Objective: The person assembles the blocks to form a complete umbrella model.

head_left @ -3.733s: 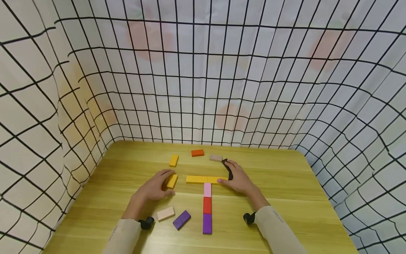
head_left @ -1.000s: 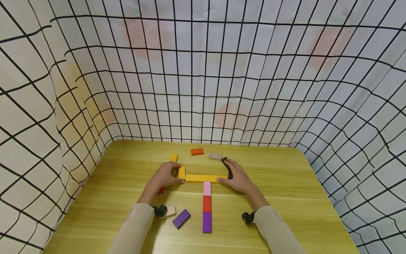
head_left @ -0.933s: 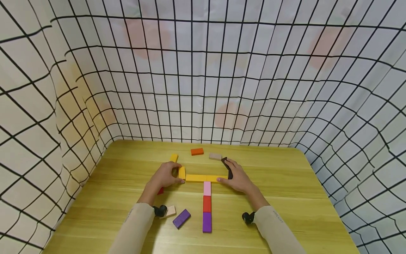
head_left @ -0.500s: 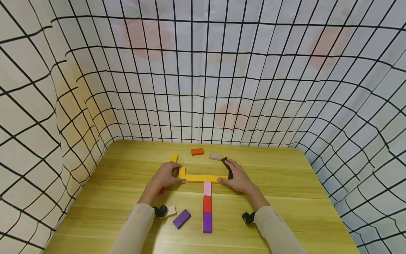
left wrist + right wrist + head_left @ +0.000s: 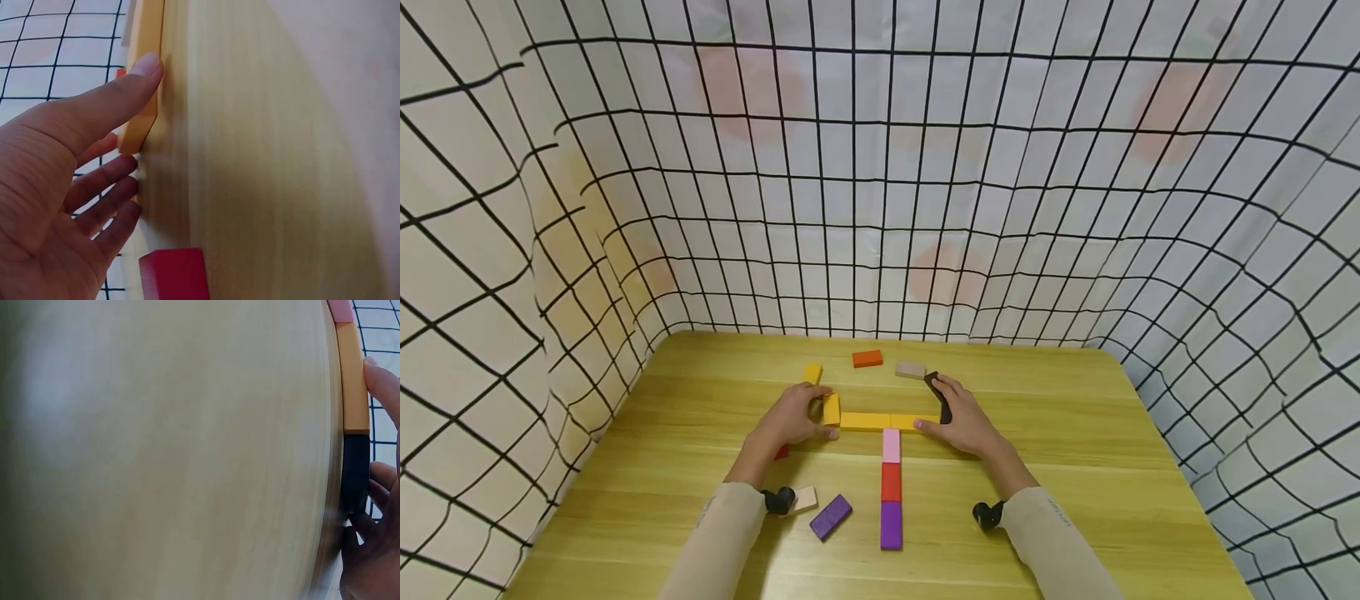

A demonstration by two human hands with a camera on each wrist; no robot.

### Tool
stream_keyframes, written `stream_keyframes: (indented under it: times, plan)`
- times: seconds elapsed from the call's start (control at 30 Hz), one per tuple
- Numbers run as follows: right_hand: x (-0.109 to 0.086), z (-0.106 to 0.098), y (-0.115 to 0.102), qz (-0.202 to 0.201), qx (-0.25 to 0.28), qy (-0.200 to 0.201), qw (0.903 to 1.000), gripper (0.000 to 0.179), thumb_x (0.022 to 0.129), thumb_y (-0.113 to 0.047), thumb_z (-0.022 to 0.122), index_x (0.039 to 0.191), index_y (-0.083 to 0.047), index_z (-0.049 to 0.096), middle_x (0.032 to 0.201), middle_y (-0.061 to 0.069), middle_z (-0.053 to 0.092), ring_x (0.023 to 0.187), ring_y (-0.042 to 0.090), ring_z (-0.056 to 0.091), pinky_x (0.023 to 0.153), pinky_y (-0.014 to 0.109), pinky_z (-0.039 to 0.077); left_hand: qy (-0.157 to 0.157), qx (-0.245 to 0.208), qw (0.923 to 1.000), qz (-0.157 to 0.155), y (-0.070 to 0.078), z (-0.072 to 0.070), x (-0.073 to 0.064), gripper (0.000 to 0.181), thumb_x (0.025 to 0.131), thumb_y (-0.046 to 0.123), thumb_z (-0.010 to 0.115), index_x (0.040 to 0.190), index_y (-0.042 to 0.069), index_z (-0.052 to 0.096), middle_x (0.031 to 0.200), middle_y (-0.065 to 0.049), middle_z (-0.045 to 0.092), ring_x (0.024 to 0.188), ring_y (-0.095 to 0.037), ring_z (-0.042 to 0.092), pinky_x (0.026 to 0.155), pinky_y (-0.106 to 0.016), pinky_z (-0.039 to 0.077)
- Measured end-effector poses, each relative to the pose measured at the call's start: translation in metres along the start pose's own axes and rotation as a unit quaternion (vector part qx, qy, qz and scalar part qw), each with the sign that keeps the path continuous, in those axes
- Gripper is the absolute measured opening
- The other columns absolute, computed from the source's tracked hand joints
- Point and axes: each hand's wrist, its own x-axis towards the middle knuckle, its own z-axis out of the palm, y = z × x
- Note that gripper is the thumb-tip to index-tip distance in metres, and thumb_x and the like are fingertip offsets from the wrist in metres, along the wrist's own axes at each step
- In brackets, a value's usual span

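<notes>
My left hand holds a small yellow block at the left end of a yellow row. In the left wrist view, the thumb lies along a yellow block, with the other fingers behind. The row has two yellow blocks end to end. At its right end is a black block, slanting back, with a second dark piece beyond its far end. My right hand has its thumb on the right yellow block and its fingers curled at the black block.
Pink, red and purple blocks run towards me from the row. Loose blocks lie around: purple, beige, yellow, orange, greyish. A red block is partly under my left wrist.
Over the last few seconds my left hand has moved right and away from me, bringing the yellow block against the row's left end. The right hand has stayed in place.
</notes>
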Motion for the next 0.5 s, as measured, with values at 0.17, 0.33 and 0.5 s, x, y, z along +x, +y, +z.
stream_keyframes:
  times: [0.17, 0.33, 0.5]
  plan:
    - [0.000, 0.001, 0.001, -0.002, 0.001, 0.002, 1.0000, 0.102, 0.086, -0.069, 0.070, 0.163, -0.015, 0.031, 0.171, 0.006, 0.024, 0.153, 0.040, 0.030, 0.118, 0.063, 0.037, -0.003, 0.004, 1.0000, 0.006, -0.001, -0.004, 0.000, 0.089, 0.075, 0.047, 0.091, 0.150, 0.015, 0.055, 0.156, -0.021, 0.047, 0.145, -0.044, 0.043, 0.118, -0.061, 0.038]
    - [-0.001, 0.002, 0.000, 0.000, 0.005, -0.002, 1.0000, 0.102, 0.086, -0.069, 0.069, 0.163, -0.015, 0.031, 0.171, 0.006, 0.023, 0.154, 0.040, 0.028, 0.118, 0.063, 0.037, 0.023, -0.010, 0.9996, 0.013, 0.000, -0.009, 0.001, 0.080, 0.083, 0.054, 0.083, 0.149, 0.017, 0.056, 0.156, -0.017, 0.049, 0.147, -0.042, 0.042, 0.119, -0.061, 0.037]
    - [-0.001, 0.000, -0.001, 0.004, 0.007, 0.000, 1.0000, 0.102, 0.085, -0.068, 0.070, 0.163, -0.016, 0.031, 0.171, 0.005, 0.023, 0.154, 0.039, 0.028, 0.118, 0.064, 0.036, 0.072, -0.018, 0.9971, 0.013, 0.003, -0.014, 0.006, 0.073, 0.090, 0.058, 0.073, 0.147, 0.014, 0.058, 0.155, -0.015, 0.052, 0.146, -0.042, 0.043, 0.119, -0.062, 0.036]
